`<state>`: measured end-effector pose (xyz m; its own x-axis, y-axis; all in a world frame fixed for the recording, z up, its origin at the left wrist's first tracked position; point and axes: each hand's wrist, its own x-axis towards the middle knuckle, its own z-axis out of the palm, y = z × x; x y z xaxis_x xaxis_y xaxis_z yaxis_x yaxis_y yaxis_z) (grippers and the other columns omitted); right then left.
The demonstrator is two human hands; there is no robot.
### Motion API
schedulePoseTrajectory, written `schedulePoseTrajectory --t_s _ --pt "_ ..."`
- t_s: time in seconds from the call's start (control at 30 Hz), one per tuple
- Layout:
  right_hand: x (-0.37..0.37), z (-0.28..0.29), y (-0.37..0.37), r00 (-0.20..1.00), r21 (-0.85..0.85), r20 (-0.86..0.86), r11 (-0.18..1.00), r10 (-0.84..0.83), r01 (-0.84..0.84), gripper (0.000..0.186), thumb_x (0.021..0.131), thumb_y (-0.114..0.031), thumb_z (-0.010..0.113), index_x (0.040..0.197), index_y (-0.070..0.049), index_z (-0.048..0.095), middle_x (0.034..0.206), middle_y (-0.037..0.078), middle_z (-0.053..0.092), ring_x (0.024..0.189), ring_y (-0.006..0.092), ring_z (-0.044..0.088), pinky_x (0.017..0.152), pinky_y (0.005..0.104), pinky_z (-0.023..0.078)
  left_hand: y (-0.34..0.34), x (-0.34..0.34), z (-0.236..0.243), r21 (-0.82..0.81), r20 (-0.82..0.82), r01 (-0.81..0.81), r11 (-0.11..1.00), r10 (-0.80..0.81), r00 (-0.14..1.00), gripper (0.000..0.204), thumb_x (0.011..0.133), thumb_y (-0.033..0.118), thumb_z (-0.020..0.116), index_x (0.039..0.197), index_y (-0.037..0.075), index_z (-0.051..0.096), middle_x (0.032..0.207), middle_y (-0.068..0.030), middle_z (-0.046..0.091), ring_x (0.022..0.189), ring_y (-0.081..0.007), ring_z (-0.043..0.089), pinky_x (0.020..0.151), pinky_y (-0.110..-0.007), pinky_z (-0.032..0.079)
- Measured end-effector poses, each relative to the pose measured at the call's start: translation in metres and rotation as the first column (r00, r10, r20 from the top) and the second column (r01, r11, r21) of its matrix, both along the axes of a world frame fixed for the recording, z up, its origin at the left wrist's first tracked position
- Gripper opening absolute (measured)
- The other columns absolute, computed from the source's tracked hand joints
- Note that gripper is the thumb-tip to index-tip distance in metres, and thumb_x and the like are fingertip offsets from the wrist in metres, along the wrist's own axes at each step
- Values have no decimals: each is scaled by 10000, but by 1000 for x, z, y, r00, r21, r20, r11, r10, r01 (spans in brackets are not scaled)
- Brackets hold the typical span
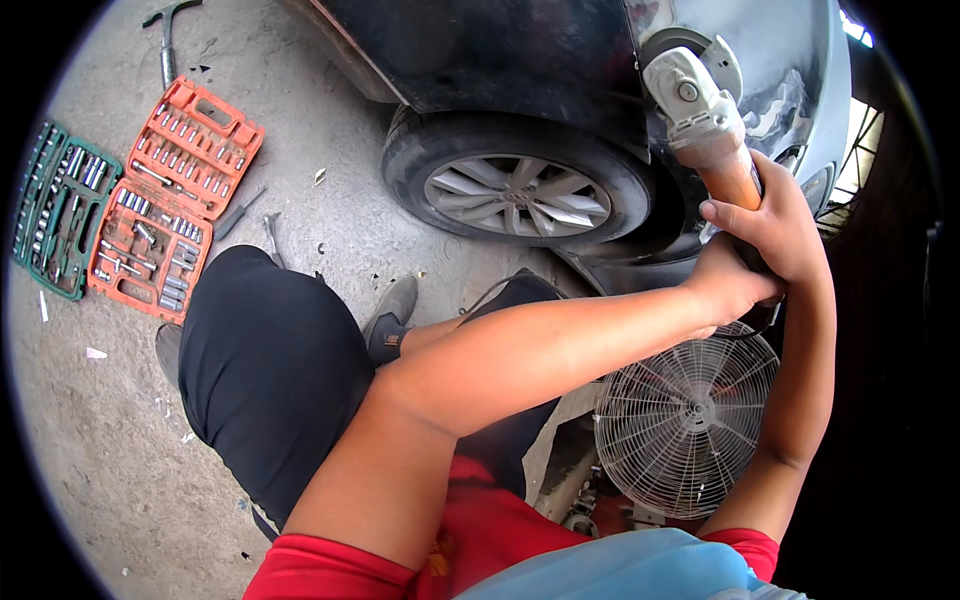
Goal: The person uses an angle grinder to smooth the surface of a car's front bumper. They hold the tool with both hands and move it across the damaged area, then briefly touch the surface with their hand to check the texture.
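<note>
An angle grinder [728, 172] with an orange body and grey metal head is in both my hands, its head up against the dark car's [520, 60] painted bodywork. My right hand [780, 215] wraps round the orange body with the thumb across it. Lower down, my left hand [728, 285] grips the rear end, which the fingers mostly hide. The pale grinder guard [724, 66] shows beside the head; I cannot tell whether the disc touches the panel. Near it the paint has a scuffed, bare-looking patch [785, 105].
A car wheel [515, 190] stands left of the grinder. Below my hands is a round wire-caged fan [690, 410]. On the concrete at left lie an orange socket case [205, 205], a green tool case [72, 200], a T-shaped tool [168, 45], a screwdriver [238, 212] and pliers [271, 238].
</note>
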<state>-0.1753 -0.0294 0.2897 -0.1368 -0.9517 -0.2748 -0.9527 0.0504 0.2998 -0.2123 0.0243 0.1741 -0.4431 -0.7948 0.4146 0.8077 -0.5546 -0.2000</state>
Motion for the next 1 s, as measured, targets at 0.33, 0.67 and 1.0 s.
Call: schedulePoseTrajectory --t_s 0.33,0.67,1.0 --pt "-1 -3 2 1000 -6 30 1000 -6 6 613 783 -287 871 1216 91 658 996 121 737 892 171 656 875 351 548 0 1 -2 -28 -21 12 1000 -13 1000 427 837 -49 781 1218 -48 588 1009 -124 712 849 -230 739 703 -363 612" --pt "3 -1 0 1000 5 5 1000 -7 7 657 779 -313 880 1245 94 659 1033 124 743 921 180 659 906 355 543 -3 5 -4 -40 -2 26 999 -26 1000 466 835 -29 794 1255 -58 594 1100 -132 727 973 -233 761 794 -351 642" --pt "12 -2 -5 1000 15 22 1000 12 -13 624 793 -301 867 1244 80 665 1017 101 732 920 161 649 905 337 540 -7 15 -4 30 -46 4 1000 -3 999 360 825 -24 806 1145 -64 648 1013 -117 742 869 -214 745 710 -343 605"
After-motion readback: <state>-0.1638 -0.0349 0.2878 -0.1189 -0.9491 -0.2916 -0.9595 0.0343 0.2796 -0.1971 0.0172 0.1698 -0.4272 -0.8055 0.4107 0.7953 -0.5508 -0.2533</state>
